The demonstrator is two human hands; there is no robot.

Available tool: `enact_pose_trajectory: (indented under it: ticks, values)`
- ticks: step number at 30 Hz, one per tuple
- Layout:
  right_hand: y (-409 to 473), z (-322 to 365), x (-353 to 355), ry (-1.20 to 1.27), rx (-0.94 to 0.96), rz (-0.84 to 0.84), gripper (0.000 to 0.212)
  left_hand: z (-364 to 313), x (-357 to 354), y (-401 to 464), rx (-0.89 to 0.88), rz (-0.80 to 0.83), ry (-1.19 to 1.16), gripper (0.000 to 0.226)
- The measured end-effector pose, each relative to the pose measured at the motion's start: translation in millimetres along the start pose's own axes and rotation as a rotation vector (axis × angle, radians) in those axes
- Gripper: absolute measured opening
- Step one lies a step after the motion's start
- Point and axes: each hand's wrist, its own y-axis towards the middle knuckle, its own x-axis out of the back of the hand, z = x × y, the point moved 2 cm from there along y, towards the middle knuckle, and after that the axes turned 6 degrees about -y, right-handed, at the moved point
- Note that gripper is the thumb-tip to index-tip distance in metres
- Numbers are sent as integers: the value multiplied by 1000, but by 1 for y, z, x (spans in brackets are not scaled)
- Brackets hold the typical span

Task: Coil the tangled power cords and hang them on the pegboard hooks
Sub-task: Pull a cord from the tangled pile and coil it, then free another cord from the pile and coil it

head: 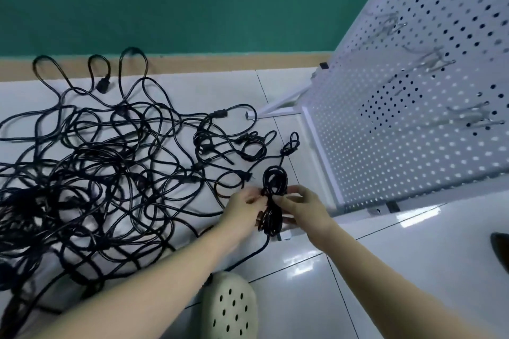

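- A pale tiled floor (pixel 385 270) runs up to a wooden skirting strip and a green wall; I am looking down on it from the head camera.
- A white pegboard (pixel 413 124) stands on the right, leaning away up and to the right, with several metal hooks (pixel 435 62) on its face, all bare.
- A large tangle of black power cords (pixel 104 173) sprawls across the floor on the left and centre.
- Between the tangle and the pegboard's lower corner I hold one coiled cord (pixel 272 201), a narrow bundle pinched at its waist, its long axis running away from me, with a loop above and a loop below.
- My left hand (pixel 245 208) grips the waist from the left, fingers curled round the strands.
- My right hand (pixel 305 208) pinches the same waist from the right, thumb and fingertips closed on it.
- A loose tail leaves the bottom of the bundle and trails back toward my pale perforated shoe (pixel 230 307).
- As I judge it, the hooks lie up and to the right of the bundle, so my right hand is the nearer one to carry it there.
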Motion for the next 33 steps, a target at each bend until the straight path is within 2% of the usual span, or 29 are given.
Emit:
enact_pose_trajectory:
  ticks: [3,6,13,20,23,26,28,30,33]
  values:
    - [26,-8,14,25,-26,-55,30,10,-17,30,53,50,-20,22]
    - [51,-21,19,62,-68,-119,31,14,-30,55,92,128,-3,37]
    - [90,-53,22,-32,-162,-303,22,31,-48,80,173,276,53,67]
    - [111,-53,42,-309,-167,-351,11,30,-59,82,196,341,80,66]
    - [110,-48,47,-383,-168,-383,14,26,-67,74,207,412,94,64]
    - [110,-29,49,-396,-75,-420,19,21,-60,75,194,425,159,60]
    - [117,-12,51,-371,22,-439,27,9,-43,80,166,380,166,54]
    - [134,3,50,-313,40,-419,42,-6,-21,84,132,306,120,48]
    - [158,22,40,-189,-27,-319,75,-25,13,85,99,209,51,46]
